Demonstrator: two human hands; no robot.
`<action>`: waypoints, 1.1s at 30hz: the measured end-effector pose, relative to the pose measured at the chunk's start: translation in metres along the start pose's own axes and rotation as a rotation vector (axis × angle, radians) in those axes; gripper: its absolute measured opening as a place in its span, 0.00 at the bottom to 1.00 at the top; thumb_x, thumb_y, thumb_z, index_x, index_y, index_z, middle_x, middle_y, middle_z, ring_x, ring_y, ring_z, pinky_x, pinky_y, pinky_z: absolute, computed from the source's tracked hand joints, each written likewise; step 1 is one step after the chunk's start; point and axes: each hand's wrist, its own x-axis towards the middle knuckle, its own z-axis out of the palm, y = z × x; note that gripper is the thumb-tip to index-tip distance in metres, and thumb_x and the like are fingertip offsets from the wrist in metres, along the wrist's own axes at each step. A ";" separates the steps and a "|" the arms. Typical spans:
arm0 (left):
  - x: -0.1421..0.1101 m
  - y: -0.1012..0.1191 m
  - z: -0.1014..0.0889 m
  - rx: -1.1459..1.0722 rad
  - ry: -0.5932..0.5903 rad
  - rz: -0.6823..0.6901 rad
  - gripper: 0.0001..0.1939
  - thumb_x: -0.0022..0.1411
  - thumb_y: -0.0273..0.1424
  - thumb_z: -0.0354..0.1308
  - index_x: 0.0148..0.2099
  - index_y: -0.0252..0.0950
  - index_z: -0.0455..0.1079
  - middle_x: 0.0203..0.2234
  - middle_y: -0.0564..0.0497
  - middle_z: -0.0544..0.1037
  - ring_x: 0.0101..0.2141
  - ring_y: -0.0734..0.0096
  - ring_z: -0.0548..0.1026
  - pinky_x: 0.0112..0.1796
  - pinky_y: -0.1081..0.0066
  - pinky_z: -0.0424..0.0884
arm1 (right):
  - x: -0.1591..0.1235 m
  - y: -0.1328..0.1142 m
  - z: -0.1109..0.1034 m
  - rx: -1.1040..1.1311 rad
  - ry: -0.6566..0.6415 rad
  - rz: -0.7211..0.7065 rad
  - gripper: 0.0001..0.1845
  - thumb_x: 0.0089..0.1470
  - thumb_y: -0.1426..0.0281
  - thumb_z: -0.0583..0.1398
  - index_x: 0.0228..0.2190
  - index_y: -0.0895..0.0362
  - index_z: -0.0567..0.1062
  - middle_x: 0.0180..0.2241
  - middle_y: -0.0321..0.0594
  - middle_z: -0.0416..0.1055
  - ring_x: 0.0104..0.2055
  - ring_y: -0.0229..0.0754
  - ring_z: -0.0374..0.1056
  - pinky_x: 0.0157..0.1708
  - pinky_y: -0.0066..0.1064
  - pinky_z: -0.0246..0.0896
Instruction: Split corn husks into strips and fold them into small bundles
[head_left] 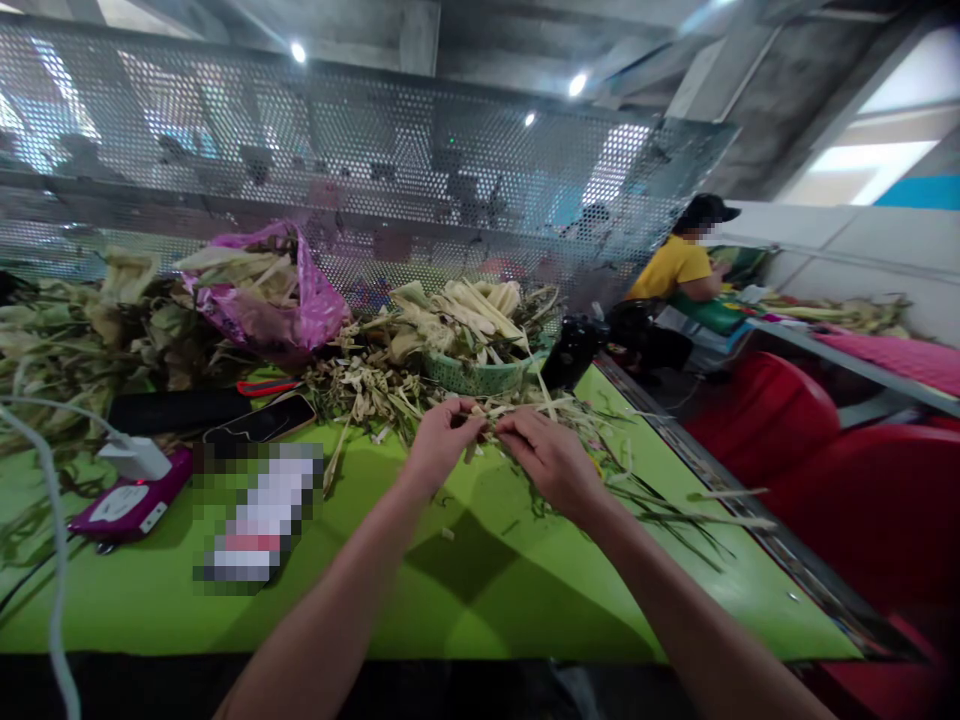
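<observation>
Over the green table [465,590], my left hand [441,440] and my right hand [547,458] meet with fingers pinched on a thin pale leaf strip [487,418] held between them. Both hands are closed on it. Just beyond the hands lies a heap of dried leaf strips [367,395], and thin green stalks [660,500] trail to the right of my right hand.
A green basket [472,378] of pale husks stands behind the hands, a pink plastic bag [285,300] of leaves at back left. Phones [262,420], a pink power bank [131,505] with white cable lie left. A perforated metal screen [375,170] backs the table. A person in yellow [675,270] sits right; red chairs [862,480].
</observation>
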 end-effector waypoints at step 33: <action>-0.007 0.010 -0.004 0.557 -0.196 0.148 0.14 0.61 0.30 0.47 0.44 0.38 0.72 0.38 0.46 0.77 0.38 0.63 0.73 0.41 0.68 0.66 | -0.001 0.046 0.041 0.644 0.111 0.405 0.09 0.49 0.63 0.62 0.30 0.55 0.75 0.29 0.36 0.73 0.34 0.41 0.67 0.39 0.35 0.63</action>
